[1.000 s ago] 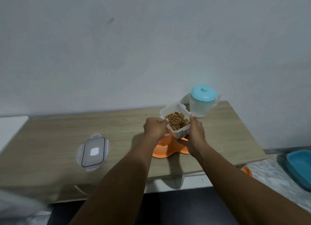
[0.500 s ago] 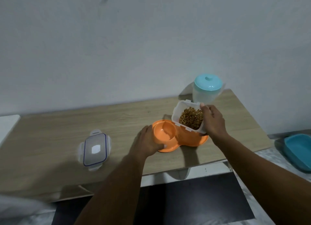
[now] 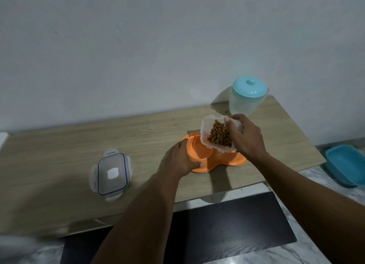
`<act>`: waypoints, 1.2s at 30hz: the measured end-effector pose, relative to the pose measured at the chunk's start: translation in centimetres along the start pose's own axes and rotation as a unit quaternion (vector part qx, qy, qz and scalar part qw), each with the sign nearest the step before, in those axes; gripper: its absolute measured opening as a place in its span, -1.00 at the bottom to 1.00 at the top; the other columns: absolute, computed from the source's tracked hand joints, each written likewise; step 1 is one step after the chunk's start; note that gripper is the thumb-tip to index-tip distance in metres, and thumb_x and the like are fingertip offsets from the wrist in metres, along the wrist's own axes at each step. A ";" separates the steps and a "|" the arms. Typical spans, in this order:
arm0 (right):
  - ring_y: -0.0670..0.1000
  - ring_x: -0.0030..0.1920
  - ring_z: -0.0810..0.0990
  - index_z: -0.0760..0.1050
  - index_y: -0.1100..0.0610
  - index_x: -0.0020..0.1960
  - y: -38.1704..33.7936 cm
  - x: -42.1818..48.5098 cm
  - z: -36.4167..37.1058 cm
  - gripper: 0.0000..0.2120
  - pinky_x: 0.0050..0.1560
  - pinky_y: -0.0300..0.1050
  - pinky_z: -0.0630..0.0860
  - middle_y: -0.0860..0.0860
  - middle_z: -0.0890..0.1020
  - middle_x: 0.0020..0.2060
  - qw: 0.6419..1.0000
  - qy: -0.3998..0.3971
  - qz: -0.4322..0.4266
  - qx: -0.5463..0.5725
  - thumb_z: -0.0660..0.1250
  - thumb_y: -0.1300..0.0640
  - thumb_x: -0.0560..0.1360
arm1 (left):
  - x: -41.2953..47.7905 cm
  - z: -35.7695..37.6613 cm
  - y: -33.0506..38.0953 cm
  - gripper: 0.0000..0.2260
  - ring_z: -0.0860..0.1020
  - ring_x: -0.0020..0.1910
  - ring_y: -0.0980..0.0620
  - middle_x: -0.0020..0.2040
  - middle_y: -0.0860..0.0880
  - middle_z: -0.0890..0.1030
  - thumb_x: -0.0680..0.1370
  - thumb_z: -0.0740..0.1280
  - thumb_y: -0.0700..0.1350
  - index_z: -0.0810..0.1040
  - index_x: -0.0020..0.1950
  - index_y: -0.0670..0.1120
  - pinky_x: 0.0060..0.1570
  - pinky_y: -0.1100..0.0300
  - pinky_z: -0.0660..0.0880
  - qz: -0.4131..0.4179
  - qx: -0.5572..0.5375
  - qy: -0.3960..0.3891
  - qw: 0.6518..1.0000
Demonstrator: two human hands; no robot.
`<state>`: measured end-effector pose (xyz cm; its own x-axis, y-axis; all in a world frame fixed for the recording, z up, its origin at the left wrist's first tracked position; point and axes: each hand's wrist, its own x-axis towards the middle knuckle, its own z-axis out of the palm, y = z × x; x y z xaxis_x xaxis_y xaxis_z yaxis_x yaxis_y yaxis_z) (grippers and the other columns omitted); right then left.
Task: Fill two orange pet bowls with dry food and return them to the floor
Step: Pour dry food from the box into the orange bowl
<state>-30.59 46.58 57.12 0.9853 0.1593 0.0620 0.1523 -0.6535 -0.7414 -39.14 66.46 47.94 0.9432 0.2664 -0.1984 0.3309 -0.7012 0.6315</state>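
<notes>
From the head view, two orange bowls (image 3: 199,155) sit joined side by side on a wooden table (image 3: 59,155), near its front edge and right of centre. The left hand (image 3: 178,161) is clasped on the near left rim of the left bowl, thumb on the lip, pinning it to the table. The right hand (image 3: 245,137) grips a clear tub (image 3: 209,133) by its far side, tilted steeply so its open mouth faces down and left over the left bowl. Brown kibble (image 3: 219,134) is heaped against the lower wall of the tub; none shows in the left bowl, and the right bowl is mostly hidden behind the tub and hand. The tub's lid (image 3: 112,173) lies flat on the table well to the left. A jar (image 3: 246,97) with a teal cap stands at the back of the table, just behind the right hand. A blue tray (image 3: 345,165) rests on the floor at far right. The bowls look like light, stiff, smooth plastic, likely to skate on the wood when kibble strikes, so holding the rim down seems sensible. For the trip to the floor, the outer rims at each end look like the best holds, kept level since loose kibble will roll out easily.
</notes>
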 end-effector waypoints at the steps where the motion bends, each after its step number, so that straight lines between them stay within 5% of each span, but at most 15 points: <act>1: 0.10 0.11 0.61 0.46 -0.09 0.27 -0.1 0.0 0.1 -0.42 0.00 0.22 0.63 0.02 0.64 0.11 1.000 0.002 -0.008 -0.011 0.08 -0.46 0.49 | 0.0 -0.1 0.0 -0.02 0.48 0.34 -0.04 0.39 0.07 0.49 0.11 0.52 0.36 0.25 0.47 0.21 0.27 -0.09 0.48 0.004 0.001 0.001 1.000; 36: 0.07 0.02 0.62 0.45 -0.07 0.30 -0.5 0.0 1.4 -0.39 -0.06 0.03 0.55 0.02 0.64 0.13 0.985 -0.003 -0.109 -0.131 0.04 -0.46 0.52 | 0.1 -0.3 0.1 0.02 0.48 0.34 -0.09 0.39 0.05 0.48 0.09 0.46 0.41 0.15 0.48 0.25 0.25 -0.15 0.49 -0.026 0.026 -0.017 0.999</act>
<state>-30.75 47.93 56.55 0.9263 0.3212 0.1968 0.3765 -0.7717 -0.5126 -39.01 66.57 48.22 0.9249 0.2817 -0.2554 0.3797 -0.7207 0.5800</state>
